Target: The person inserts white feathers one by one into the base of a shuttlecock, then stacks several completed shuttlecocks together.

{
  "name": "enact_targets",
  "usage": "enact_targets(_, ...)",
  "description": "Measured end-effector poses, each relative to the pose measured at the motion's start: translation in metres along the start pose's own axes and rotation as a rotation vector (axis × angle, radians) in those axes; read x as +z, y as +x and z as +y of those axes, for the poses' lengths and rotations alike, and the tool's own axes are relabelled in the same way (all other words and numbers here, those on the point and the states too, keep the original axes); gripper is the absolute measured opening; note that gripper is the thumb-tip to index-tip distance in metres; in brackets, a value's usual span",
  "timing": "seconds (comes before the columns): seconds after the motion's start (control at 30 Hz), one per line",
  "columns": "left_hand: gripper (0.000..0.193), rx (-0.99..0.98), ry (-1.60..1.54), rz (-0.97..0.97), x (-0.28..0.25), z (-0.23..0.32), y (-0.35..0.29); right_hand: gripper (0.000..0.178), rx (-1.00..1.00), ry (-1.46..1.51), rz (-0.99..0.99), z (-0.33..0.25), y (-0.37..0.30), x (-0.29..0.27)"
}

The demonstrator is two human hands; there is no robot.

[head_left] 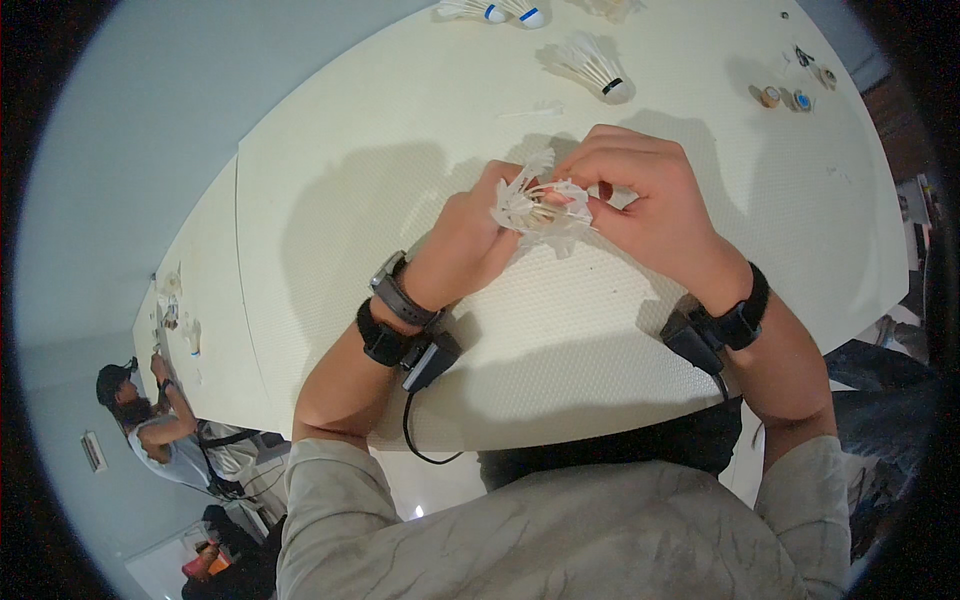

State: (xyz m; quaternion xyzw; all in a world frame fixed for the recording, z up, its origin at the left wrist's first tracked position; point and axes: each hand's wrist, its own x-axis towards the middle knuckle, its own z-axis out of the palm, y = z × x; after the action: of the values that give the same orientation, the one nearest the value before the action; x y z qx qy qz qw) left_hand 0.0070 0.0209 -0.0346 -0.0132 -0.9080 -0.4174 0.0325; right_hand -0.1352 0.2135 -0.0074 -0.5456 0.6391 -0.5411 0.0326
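Note:
A white feather shuttlecock [543,207] is held above the table, its open feather end turned up toward me. My left hand [478,232] grips it from the left, with fingers partly hidden behind the feathers. At its right side, my right hand [645,195] has thumb and fingers closed on the edge of the feathers. Whether a loose feather is between those fingertips I cannot make out. Beyond my hands another shuttlecock [592,72] with a dark band lies on its side. A loose white feather [535,110] lies flat between it and my hands.
More shuttlecocks [510,12] with blue bands lie at the table's far edge. Small tape rolls [801,100] and a dark small tool [803,56] sit at the far right. At the far left a person [150,425] works at the adjoining table [205,300].

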Motion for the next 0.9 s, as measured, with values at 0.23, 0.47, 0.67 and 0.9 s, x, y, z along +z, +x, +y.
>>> enact_targets(0.23,0.039,0.142,0.089,0.088,0.002,0.007,0.005,0.012,0.035,0.018,-0.023,0.000,-0.001,0.000)
enact_targets(0.47,0.036,0.088,-0.059,0.129,0.004,0.003,0.004,0.011,-0.047,-0.032,-0.047,0.003,-0.001,0.006)
enact_targets(0.67,0.040,0.201,0.096,0.081,0.001,0.005,0.004,0.015,0.050,-0.019,0.054,0.002,-0.003,0.003)
enact_targets(0.9,0.044,0.315,0.261,0.071,-0.002,-0.004,0.001,0.019,-0.054,-0.165,0.010,0.005,-0.002,0.005)
